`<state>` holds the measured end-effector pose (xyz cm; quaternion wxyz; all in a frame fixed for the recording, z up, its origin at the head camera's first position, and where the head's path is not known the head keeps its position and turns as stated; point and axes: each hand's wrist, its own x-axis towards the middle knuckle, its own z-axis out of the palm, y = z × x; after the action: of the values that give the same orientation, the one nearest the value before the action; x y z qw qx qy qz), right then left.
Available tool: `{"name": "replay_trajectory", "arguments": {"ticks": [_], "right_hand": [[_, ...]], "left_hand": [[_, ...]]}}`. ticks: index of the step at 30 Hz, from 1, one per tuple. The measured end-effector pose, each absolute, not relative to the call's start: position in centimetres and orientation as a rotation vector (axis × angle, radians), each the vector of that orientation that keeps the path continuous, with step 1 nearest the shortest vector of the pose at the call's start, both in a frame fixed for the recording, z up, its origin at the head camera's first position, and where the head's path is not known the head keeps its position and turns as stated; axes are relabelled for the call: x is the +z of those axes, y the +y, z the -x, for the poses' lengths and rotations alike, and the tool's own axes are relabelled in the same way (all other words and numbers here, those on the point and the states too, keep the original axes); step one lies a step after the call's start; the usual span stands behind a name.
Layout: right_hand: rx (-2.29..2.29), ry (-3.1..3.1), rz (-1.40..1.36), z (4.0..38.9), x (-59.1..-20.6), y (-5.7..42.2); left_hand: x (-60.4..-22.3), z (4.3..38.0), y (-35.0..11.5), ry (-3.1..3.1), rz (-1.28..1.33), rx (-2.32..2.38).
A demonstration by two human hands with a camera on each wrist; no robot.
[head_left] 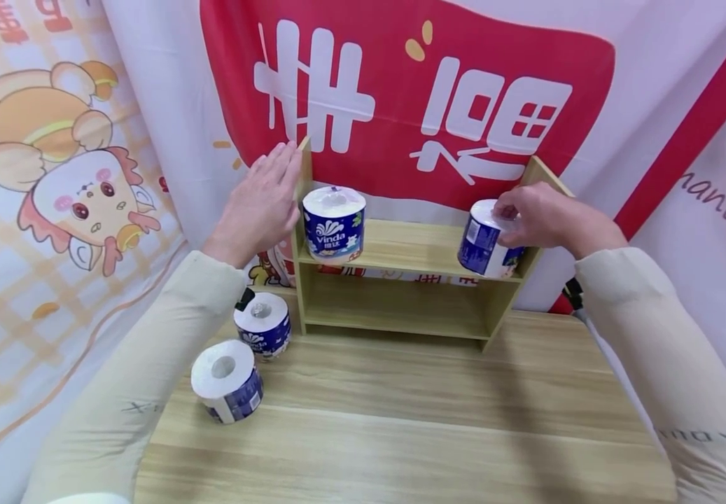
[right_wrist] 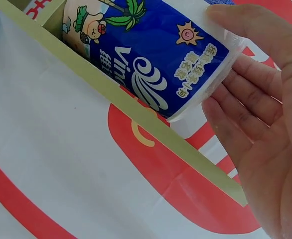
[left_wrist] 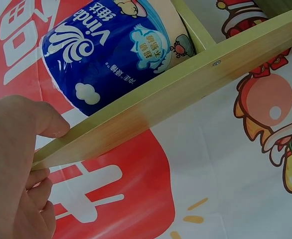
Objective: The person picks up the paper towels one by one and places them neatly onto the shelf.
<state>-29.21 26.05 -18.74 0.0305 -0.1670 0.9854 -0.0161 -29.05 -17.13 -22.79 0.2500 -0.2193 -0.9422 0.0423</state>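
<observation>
A small two-tier wooden shelf stands at the table's back. My left hand holds the upper end of its left side panel, thumb on one side and fingers on the other. Just inside that panel, a blue-and-white wrapped toilet paper roll sits upright on the upper tier. At the tier's right end is a second toilet paper roll, beside the right side panel. My right hand grips this roll by its top, thumb and fingers on opposite sides of the rim in the right wrist view.
Two more toilet paper rolls stand on the wooden table left of the shelf: one near its left foot, the other closer to me. Behind hangs a printed cloth with a red panel; a cartoon-print cloth covers the left.
</observation>
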Motion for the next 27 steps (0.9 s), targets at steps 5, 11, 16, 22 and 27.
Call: {"name": "replay_trajectory", "arguments": {"ticks": [5,11,16,22,27], "right_hand": [[-0.035,3.051,0.511,28.6,-18.3,26.0],[-0.016,3.088,0.559,27.7,-17.3,26.2],[0.01,3.131,0.564,26.8,-16.4,26.7],[0.042,3.151,0.533,26.1,-15.5,27.3],[0.069,3.178,0.478,25.6,-15.4,28.3]], "left_hand": [[-22.8,28.9,-17.1,-2.561,0.594,0.106],[-22.6,28.9,-17.1,-2.564,0.594,0.11],[-22.7,28.8,-17.2,-2.56,0.586,0.116],[-22.8,28.8,-17.2,-2.568,0.583,0.107],[-22.8,29.0,-17.0,-2.572,0.583,0.114]]}}
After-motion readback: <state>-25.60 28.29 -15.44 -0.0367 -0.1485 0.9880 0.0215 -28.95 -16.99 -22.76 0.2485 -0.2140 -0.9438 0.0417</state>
